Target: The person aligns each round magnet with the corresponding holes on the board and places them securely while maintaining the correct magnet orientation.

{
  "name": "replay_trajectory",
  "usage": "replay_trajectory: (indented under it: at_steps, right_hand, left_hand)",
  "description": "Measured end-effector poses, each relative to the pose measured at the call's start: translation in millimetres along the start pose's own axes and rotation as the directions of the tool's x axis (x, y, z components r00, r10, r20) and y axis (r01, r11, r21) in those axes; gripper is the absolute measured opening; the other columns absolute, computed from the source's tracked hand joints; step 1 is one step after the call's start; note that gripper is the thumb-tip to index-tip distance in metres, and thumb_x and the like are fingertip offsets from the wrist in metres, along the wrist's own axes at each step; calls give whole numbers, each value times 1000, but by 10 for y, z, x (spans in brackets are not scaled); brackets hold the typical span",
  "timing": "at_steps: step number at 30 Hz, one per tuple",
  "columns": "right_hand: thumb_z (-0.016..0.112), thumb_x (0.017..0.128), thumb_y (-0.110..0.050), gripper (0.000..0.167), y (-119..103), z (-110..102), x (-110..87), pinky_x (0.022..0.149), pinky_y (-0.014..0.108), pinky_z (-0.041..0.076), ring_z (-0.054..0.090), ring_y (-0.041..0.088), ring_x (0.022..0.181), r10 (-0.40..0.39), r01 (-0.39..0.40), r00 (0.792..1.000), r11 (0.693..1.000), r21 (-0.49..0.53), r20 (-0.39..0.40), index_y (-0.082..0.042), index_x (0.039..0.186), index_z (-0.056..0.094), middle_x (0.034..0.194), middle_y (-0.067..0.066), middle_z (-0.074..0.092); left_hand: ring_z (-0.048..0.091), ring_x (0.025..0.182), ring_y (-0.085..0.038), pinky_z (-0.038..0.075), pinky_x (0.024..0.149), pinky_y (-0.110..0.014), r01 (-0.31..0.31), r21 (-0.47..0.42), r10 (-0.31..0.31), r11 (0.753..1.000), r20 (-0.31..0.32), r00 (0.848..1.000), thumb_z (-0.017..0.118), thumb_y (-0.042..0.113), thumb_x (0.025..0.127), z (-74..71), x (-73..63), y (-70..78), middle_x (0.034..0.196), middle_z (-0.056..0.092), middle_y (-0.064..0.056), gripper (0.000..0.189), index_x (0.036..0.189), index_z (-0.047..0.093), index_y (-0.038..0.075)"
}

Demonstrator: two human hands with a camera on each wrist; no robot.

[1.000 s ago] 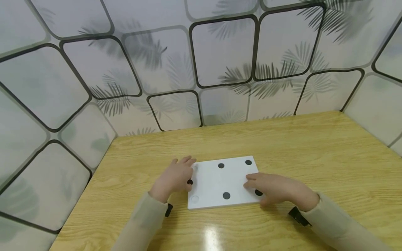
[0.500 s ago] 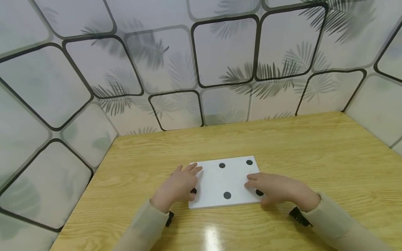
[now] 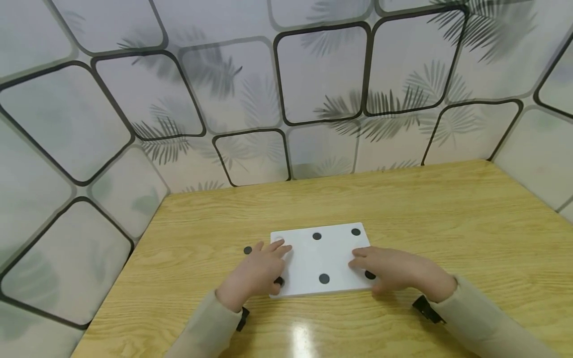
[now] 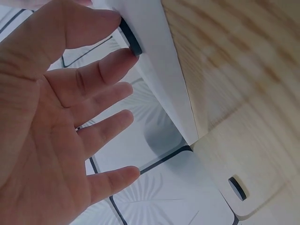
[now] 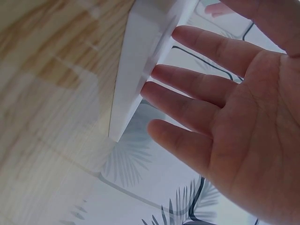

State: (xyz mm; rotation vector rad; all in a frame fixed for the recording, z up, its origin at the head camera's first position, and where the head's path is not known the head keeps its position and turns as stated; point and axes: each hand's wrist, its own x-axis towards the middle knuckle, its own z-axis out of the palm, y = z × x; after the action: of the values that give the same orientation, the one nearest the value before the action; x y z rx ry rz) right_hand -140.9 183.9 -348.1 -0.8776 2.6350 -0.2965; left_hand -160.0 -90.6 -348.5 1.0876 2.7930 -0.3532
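Observation:
A white rectangular board (image 3: pixel 309 263) with black round discs set in its top lies on the table. My left hand (image 3: pixel 256 273) is over the board's left end. Its thumb and index finger pinch a black disc (image 4: pixel 130 36) close over the near left corner, while the other fingers spread out. At the far left corner a pale round recess (image 3: pixel 278 239) shows beside the fingertips. My right hand (image 3: pixel 396 268) rests on the board's right end with fingers extended, fingertips (image 5: pixel 159 71) at its top surface. One more black disc (image 3: pixel 248 250) lies on the table left of the board.
The wood-grain table (image 3: pixel 403 209) reaches back to a wall (image 3: pixel 322 149) patterned with leaves and rounded squares. Side walls close it in at left and right. Black wrist straps (image 3: pixel 427 309) show under both sleeves.
My left hand has moved toward me and slightly right, bringing the pinched disc to the near left corner. The loose disc and the far left recess have come into sight. My right hand stays put.

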Motion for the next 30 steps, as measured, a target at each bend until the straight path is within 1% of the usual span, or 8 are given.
replay_trajectory:
  at_steps: [6, 16, 27, 30]
  right_hand:
    - [71, 67, -7, 54, 5, -5, 3, 95, 44, 31, 37, 33, 119, -9, 9, 1000, 1000, -1, -5, -4, 118, 53, 130, 18, 40]
    - [70, 68, -7, 53, 1, -5, 2, 95, 44, 31, 37, 33, 119, -5, 5, 1000, 1000, -1, -3, -4, 118, 53, 130, 18, 41]
    - [71, 69, -8, 54, -5, -5, 4, 96, 44, 30, 36, 33, 120, 11, -11, 1000, 1000, 7, 11, -4, 119, 52, 131, 17, 39]
    - [71, 69, -9, 55, -4, -3, 4, 96, 44, 29, 35, 33, 121, 12, -12, 1000, 1000, 7, 13, -5, 120, 52, 132, 17, 39]
  left_hand:
    - [29, 126, -23, 28, 95, -51, -10, -5, 10, 1000, -4, 1000, 72, 22, 68, -9, -22, 11, 132, 42, -2, 17, 58, 61, 16]
    - [28, 127, -23, 27, 95, -52, -4, -39, 4, 999, 12, 1000, 71, 23, 70, -4, -23, 8, 133, 41, -2, 21, 54, 58, 17]
    - [29, 126, -22, 28, 95, -51, 9, -42, -8, 999, 20, 1000, 71, 24, 70, -15, -34, 18, 133, 41, -2, 21, 55, 58, 17]
    - [29, 126, -22, 28, 95, -51, 7, -35, -7, 999, 17, 1000, 71, 23, 69, -11, -38, 22, 133, 41, -2, 24, 53, 56, 17]
